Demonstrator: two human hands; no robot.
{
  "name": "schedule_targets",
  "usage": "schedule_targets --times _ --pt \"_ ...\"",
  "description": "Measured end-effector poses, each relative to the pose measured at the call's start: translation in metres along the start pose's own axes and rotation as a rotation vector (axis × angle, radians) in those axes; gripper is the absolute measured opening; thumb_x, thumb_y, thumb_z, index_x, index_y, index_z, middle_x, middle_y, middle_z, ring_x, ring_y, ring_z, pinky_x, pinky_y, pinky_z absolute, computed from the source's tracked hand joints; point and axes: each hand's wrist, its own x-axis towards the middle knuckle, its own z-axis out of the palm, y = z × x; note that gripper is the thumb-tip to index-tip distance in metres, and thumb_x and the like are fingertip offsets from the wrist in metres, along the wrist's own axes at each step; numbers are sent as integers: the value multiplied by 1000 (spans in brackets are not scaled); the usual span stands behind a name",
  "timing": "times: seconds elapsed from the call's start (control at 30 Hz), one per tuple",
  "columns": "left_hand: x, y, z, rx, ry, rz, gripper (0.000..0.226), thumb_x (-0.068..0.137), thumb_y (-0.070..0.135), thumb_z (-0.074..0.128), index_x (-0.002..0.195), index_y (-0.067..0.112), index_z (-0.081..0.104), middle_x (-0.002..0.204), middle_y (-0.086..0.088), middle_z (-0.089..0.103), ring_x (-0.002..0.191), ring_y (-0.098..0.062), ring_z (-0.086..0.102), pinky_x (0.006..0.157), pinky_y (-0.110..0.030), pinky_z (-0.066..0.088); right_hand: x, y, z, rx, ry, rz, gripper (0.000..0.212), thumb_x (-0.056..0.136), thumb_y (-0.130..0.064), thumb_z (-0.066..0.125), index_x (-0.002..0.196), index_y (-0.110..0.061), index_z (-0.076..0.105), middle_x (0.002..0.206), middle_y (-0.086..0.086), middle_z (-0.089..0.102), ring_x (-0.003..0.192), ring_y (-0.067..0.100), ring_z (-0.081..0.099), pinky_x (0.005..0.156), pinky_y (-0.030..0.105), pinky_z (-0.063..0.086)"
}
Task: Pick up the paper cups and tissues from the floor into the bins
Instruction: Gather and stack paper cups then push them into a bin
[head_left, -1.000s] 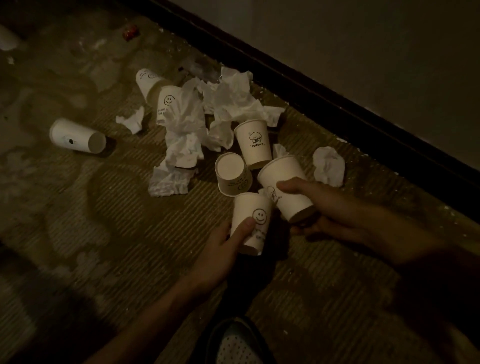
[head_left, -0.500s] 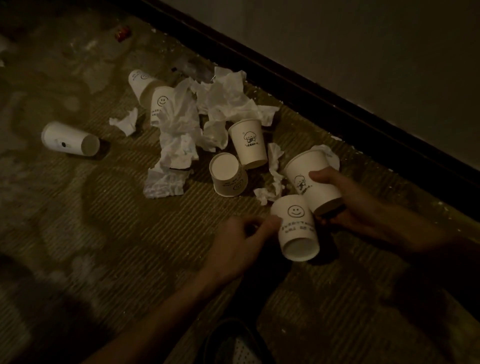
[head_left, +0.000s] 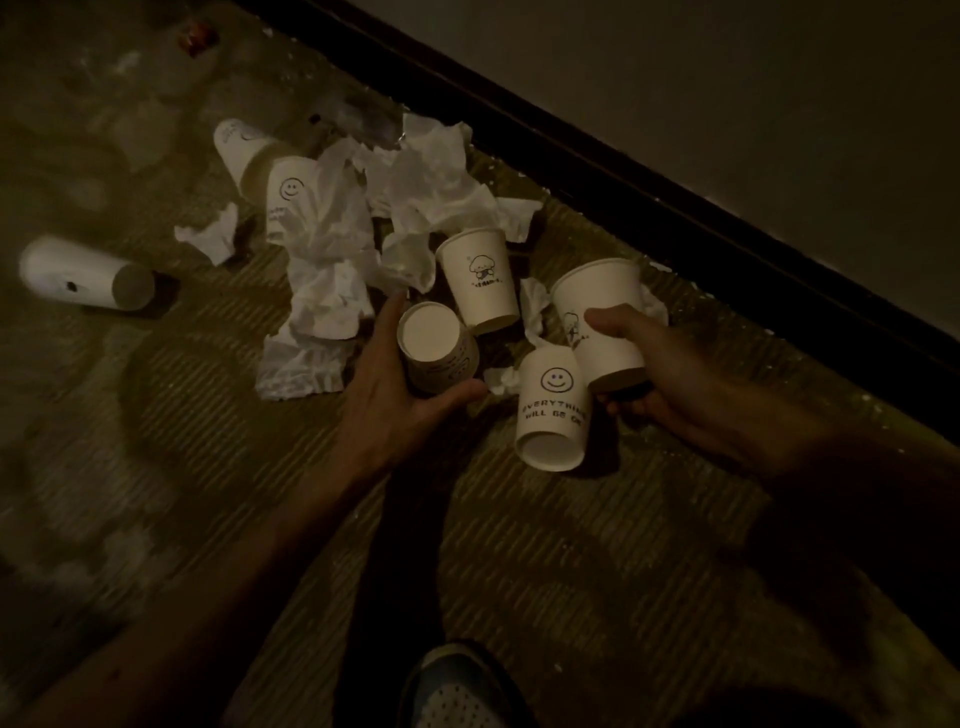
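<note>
Several white paper cups and crumpled tissues (head_left: 332, 249) lie on a dim carpet. My left hand (head_left: 389, 395) curls round an upturned cup (head_left: 434, 345), fingers on its left side and thumb under it. My right hand (head_left: 670, 374) grips a tilted cup with a drawing (head_left: 602, 317) by its side. A smiley cup (head_left: 551, 410) lies free on the floor between my hands, mouth toward me. A mushroom-print cup (head_left: 480, 280) stands upright just behind. Further cups lie at the far left (head_left: 83, 275) and at the back (head_left: 288, 200) among the tissues.
A dark skirting board (head_left: 597, 171) and pale wall run diagonally along the right. My shoe (head_left: 457, 691) shows at the bottom edge. A small red object (head_left: 197, 36) lies at the top left. No bin is in view.
My left hand let go of the smiley cup, which now lies on the floor, and moved left to take hold of the upturned cup. My right hand kept its cup.
</note>
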Motion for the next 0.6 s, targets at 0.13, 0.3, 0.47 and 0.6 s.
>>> schedule_targets --times 0.13,0.3,0.47,0.6 --pt "11 -2 7 -166 34 -32 77 68 65 72 134 44 39 117 45 52 112 22 49 87 -6 45 2 8 -7 -23 -9 11 66 51 -68 69 98 -22 67 75 4 74 64 22 63 60 35 44" --pt "0 22 8 -503 106 -188 40 75 65 68 101 34 66 94 19 74 91 -1 70 67 -14 54 -1 21 -13 -3 -37 31 71 52 -68 68 106 -21 68 82 7 75 71 22 68 69 39 49" --pt "-20 52 -1 -1034 -427 -596 43 73 64 60 83 28 82 93 -4 78 86 -18 75 67 -35 60 -11 15 -11 -5 -102 30 58 59 -60 68 100 -20 69 82 7 73 72 25 64 72 41 45" --pt "-27 70 7 -1267 -624 -712 59 79 68 49 96 21 81 106 -13 75 97 -31 72 77 -56 57 -21 1 -8 137 -147 -11 44 69 -44 68 106 -21 66 87 1 74 75 18 67 64 34 49"
